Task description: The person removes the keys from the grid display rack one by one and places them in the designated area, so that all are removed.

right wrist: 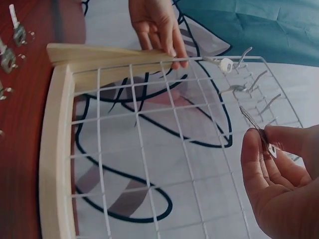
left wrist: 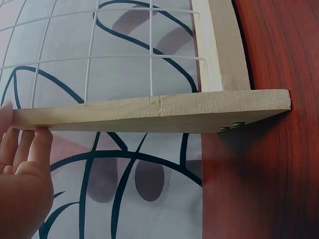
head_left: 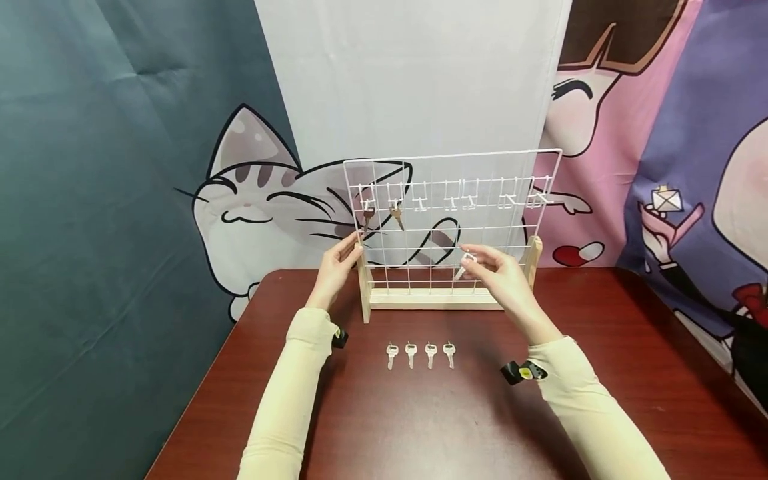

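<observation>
A white wire grid rack (head_left: 453,156) stands on a wooden base (head_left: 438,301) with a wooden post at each end. My left hand (head_left: 333,270) pinches the upper end of the left post (left wrist: 154,107), thumb on one side and fingers on the other. Between thumb and fingertips my right hand (head_left: 503,277) holds a silver key (right wrist: 252,119), in front of the grid and below the hooks (head_left: 470,201). A dark key (head_left: 369,216) and a brass-coloured key (head_left: 397,215) hang from the two leftmost hooks.
Several silver keys (head_left: 411,352) lie in a row on the reddish-brown table (head_left: 414,427), nearer than the rack. Behind the table hangs a cloth backdrop (head_left: 420,80) with cartoon figures.
</observation>
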`<action>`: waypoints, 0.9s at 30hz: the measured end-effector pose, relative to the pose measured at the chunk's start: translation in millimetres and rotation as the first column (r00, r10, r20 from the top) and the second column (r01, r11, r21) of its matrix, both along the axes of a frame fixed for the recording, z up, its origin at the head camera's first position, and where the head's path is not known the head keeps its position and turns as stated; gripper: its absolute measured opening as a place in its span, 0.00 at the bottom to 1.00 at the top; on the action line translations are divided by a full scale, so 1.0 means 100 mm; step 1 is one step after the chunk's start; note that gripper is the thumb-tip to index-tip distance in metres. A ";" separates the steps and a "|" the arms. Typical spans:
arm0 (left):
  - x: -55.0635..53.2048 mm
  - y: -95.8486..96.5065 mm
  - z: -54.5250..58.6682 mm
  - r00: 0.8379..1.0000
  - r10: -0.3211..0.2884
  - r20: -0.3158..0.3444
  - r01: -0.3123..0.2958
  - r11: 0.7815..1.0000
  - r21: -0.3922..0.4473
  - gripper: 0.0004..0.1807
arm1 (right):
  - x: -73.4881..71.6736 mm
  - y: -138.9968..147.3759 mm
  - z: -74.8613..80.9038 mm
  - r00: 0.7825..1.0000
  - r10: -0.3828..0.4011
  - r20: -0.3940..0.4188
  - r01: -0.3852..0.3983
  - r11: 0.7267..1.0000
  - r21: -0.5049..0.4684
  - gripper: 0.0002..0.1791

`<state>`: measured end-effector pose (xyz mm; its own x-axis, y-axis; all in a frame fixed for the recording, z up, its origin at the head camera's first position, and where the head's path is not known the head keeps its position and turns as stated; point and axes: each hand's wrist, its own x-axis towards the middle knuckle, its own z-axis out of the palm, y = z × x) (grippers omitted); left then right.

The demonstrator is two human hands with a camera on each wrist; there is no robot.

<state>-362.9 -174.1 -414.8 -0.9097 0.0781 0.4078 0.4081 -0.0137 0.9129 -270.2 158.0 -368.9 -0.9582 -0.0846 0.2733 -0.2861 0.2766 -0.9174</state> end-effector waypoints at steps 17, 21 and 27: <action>0.02 0.02 0.04 1.000 -0.003 0.009 0.003 1.000 -0.008 0.26 | 0.11 0.25 -0.34 0.999 -0.025 0.030 0.023 0.998 0.055 0.23; 0.03 0.01 0.02 1.000 0.008 0.012 -0.008 1.000 -0.013 0.25 | 0.13 0.29 -0.43 0.999 -0.018 0.030 0.014 0.994 0.111 0.23; 0.00 0.01 0.02 1.000 0.013 0.001 -0.013 1.000 -0.022 0.25 | 0.09 0.35 -0.61 0.998 0.060 0.012 -0.061 0.985 0.162 0.21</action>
